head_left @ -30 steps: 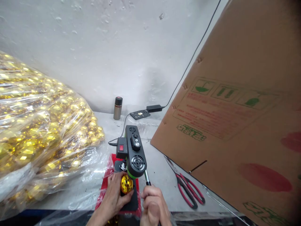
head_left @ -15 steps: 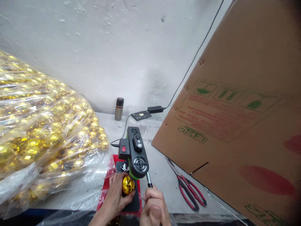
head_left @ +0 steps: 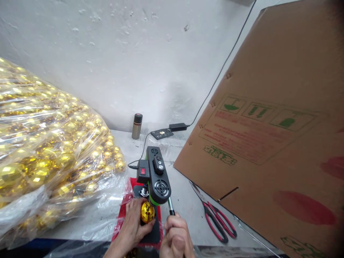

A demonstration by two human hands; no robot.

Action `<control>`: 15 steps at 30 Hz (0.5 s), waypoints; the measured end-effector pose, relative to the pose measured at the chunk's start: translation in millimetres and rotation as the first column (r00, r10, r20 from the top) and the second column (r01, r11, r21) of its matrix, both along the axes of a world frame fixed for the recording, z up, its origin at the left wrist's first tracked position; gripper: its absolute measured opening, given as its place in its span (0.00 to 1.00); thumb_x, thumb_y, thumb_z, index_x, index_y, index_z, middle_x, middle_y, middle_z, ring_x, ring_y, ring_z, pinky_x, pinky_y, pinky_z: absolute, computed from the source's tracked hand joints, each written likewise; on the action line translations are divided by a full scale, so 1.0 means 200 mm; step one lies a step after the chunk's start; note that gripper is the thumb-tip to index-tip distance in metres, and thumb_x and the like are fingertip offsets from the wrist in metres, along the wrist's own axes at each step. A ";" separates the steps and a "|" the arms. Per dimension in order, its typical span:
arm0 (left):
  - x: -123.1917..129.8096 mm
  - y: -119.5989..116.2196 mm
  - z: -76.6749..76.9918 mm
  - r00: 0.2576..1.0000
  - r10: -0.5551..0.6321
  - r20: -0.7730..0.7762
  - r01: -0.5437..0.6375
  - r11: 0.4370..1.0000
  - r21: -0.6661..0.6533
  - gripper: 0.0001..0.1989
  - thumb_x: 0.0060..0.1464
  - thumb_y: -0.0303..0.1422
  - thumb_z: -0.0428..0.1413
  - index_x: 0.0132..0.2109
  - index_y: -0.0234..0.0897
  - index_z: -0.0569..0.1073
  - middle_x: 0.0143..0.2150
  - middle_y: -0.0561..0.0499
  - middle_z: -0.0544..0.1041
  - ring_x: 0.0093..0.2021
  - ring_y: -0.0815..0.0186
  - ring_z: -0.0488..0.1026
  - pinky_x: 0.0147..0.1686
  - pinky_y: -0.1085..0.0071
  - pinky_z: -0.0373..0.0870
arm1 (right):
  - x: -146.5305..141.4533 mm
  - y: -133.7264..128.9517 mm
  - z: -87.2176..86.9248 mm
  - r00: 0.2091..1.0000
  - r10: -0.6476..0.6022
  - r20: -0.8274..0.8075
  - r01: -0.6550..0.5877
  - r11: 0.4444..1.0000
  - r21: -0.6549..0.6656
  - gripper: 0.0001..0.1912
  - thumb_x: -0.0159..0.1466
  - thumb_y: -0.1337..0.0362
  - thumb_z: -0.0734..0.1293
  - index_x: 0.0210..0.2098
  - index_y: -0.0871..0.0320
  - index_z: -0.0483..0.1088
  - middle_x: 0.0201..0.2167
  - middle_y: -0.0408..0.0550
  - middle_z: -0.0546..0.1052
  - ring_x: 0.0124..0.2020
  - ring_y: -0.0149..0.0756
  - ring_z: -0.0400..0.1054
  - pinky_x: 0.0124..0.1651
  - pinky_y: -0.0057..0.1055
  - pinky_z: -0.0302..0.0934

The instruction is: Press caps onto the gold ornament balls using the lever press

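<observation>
A shiny gold faceted ball [head_left: 147,212] rests in my left hand [head_left: 133,224], whose fingers and thumb close around its left and lower sides. It sits under the front end of a small black bench drill press [head_left: 158,175] with round vents and a red switch. The drill bit and the spot where it meets the ball are hidden by the machine's head. My right hand [head_left: 176,233] is wrapped round the black grip of the metal lever [head_left: 171,206] on the machine's right side. Below the machine lie its black base plate [head_left: 152,233] and a red mat [head_left: 124,211].
A clear plastic bag [head_left: 67,143] full of gold balls bulges on the left. Red-and-black scissors [head_left: 219,220] lie at right, beside a large cardboard box [head_left: 258,143]. Behind the machine stand a spray can [head_left: 137,126], a black patterned pad [head_left: 162,133] and a power adapter [head_left: 177,127] with its cable.
Hardly anything differs. The whole view has shifted slightly, while both hands keep the same grip on the ball and the lever.
</observation>
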State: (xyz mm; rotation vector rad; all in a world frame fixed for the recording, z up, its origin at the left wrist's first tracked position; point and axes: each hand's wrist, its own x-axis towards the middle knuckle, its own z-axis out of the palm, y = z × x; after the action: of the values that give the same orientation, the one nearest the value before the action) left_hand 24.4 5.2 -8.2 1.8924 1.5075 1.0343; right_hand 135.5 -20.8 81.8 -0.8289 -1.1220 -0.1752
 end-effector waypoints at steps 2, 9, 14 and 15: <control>0.00 0.00 0.00 1.000 -0.001 -0.007 0.001 1.000 0.000 0.24 0.50 0.34 0.66 0.56 0.39 0.77 0.50 0.41 0.82 0.51 0.45 0.78 0.54 0.47 0.74 | 0.00 0.00 -0.03 0.999 -0.007 0.032 0.007 1.000 0.007 0.26 0.80 0.63 0.56 0.23 0.54 0.61 0.22 0.36 0.69 0.22 0.26 0.62 0.47 0.30 0.68; 0.00 0.00 0.01 0.999 -0.026 -0.022 0.025 0.999 -0.029 0.24 0.51 0.34 0.66 0.56 0.37 0.78 0.51 0.39 0.82 0.53 0.43 0.78 0.55 0.45 0.74 | -0.01 -0.01 -0.11 0.999 0.018 0.038 -0.017 1.000 -0.018 0.26 0.80 0.63 0.54 0.23 0.54 0.60 0.23 0.37 0.69 0.23 0.26 0.63 0.50 0.29 0.69; 0.01 0.02 0.02 1.000 -0.013 -0.019 0.012 1.000 -0.023 0.25 0.50 0.33 0.66 0.56 0.38 0.78 0.52 0.38 0.83 0.54 0.42 0.79 0.57 0.42 0.75 | 0.01 -0.03 0.05 0.995 0.091 0.050 -0.086 0.992 -0.092 0.26 0.79 0.63 0.56 0.23 0.54 0.61 0.23 0.38 0.70 0.23 0.26 0.63 0.38 0.28 0.65; 0.01 0.01 0.01 1.000 -0.009 -0.019 0.009 1.000 -0.016 0.25 0.49 0.33 0.66 0.57 0.38 0.78 0.53 0.38 0.83 0.55 0.42 0.79 0.57 0.43 0.75 | 0.02 -0.04 0.11 0.992 0.125 0.001 -0.124 0.985 -0.123 0.26 0.79 0.63 0.58 0.22 0.55 0.60 0.23 0.39 0.69 0.23 0.27 0.63 0.32 0.27 0.60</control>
State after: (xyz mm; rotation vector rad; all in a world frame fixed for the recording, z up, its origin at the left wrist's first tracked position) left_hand 25.6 8.2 -5.3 1.9009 1.5123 1.0001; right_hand 138.7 -28.6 102.8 -0.8647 -1.1985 -0.0058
